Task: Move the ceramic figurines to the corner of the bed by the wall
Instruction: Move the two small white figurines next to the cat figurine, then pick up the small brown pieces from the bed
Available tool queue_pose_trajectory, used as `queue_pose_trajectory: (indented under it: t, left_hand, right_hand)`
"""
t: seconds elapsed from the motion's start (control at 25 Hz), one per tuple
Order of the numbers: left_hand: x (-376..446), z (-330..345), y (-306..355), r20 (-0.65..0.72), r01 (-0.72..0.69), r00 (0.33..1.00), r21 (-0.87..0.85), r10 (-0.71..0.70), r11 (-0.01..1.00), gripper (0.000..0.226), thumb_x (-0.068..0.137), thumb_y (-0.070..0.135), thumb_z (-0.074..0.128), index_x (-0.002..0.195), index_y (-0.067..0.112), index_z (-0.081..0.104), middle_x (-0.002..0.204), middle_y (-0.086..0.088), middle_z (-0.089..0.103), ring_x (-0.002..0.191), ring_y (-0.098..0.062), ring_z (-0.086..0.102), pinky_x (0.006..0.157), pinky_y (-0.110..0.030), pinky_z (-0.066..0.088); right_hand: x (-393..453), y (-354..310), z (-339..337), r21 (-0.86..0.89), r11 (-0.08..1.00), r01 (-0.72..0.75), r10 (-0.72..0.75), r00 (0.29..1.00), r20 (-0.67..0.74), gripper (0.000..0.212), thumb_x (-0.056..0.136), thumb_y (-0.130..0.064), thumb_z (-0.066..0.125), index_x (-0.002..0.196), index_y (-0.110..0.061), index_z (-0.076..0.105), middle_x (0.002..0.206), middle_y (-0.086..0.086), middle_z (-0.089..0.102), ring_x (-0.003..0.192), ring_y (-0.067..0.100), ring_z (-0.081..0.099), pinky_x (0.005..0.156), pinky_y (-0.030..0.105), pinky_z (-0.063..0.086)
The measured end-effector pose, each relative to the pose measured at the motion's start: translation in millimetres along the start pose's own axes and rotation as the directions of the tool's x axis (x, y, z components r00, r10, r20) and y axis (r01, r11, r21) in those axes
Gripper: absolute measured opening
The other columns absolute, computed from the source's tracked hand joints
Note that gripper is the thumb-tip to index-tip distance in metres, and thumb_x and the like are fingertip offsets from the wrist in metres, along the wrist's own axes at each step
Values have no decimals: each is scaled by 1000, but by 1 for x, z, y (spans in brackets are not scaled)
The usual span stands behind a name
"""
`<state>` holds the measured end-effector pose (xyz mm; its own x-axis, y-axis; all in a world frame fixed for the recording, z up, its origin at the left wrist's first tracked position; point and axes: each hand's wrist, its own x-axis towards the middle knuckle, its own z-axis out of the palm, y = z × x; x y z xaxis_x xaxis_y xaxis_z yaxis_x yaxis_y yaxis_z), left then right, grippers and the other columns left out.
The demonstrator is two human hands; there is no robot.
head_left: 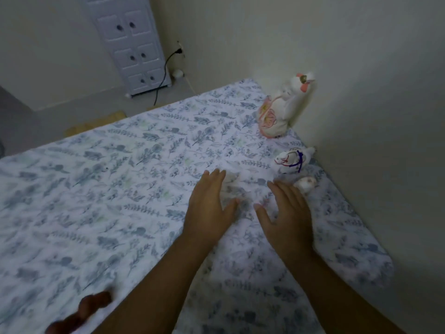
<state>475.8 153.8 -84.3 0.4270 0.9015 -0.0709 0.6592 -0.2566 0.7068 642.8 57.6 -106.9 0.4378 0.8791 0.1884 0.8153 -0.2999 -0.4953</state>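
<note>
At the far left, near the bottom edge, a blurred brown object [81,312] is lying on the bed [96,189]; what it is cannot be told. Further right, the left hand [209,208] is hovering low over the floral sheet with fingers spread and nothing in it. Just beside it, the right hand [286,218] is doing the same, palm down, fingers loosely fanned, empty.

Past the right hand's fingertips, a small figurine [307,184] is sitting on the sheet, very near the hand. Behind it a medium figurine [292,161] with a purple ribbon is resting close to the wall [373,116]. Further back, the tall figurine [286,109] with pink flowers is standing upright against that wall.

All three appear to be sitting along the wall side already, so the task looks nearly done. The risk is judged to lie in the soft mattress: pressing down near the pieces could be tipping the tall one, and ceramic knocking the wall or a neighbour could chip. A careless right-hand sweep might also nudge the small piece.
</note>
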Motion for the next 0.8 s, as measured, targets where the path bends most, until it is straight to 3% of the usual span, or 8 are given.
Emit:
queue_pose_trajectory:
  t: [0.16,0.32,0.4,0.48,0.6,0.72,0.8]
  left_hand:
    - [-95,-70,-50,-86,93,993,118,-83,989,72,96,43,60,156,14,32,164,-5,28,154,-21,12,125,-40,9]
    - [-183,-124,-108,-198,236,958,130,-208,963,72,93,43,59,156,20,30,162,9,21,154,-16,7,124,-43,9]
    - [-220,-143,-138,-220,299,936,79,-276,951,74,89,35,62,155,17,32,161,7,24,155,-21,10,124,-45,14]
    - [-245,-154,-163,-208,353,916,19,-342,935,77,86,32,64,154,14,34,160,0,33,153,-25,19,121,-38,20]
    - [-256,-157,-192,-128,405,903,-72,-411,912,69,84,19,69,148,12,45,142,-5,53,133,-25,48,102,-23,33]
    - [-251,-155,-203,-73,417,904,-58,-420,907,43,86,15,68,128,17,61,111,-2,63,102,-22,60,82,-25,44]
    - [-248,-155,-205,-82,400,911,-68,-405,914,28,84,16,70,111,22,62,93,4,64,83,-16,59,66,-25,44]
  right_hand:
    - [-46,-90,31,76,987,145,-160,953,258,62,93,-40,65,149,-19,48,158,-1,44,150,21,32,119,52,31]
    - [-102,-172,63,164,915,368,-402,820,406,68,90,-45,63,151,-20,45,160,0,41,150,21,30,122,47,28]
    - [-125,-202,78,214,891,399,-451,744,493,75,87,-47,63,154,-23,39,163,-2,35,152,20,25,123,40,22]
    - [-140,-224,95,245,909,337,-415,688,595,82,85,-44,65,157,-27,30,164,-4,30,152,19,21,123,40,22]
    - [-148,-251,118,274,959,72,-247,685,686,83,85,-30,75,155,-29,32,156,-4,41,145,17,33,113,34,34]
    - [-151,-268,135,310,951,-7,-207,732,650,52,85,-15,77,134,-20,60,129,4,67,119,20,61,91,24,45]
    - [-154,-274,135,278,959,-53,-134,780,611,29,81,-14,80,108,-20,70,100,-1,71,95,20,66,75,23,48]
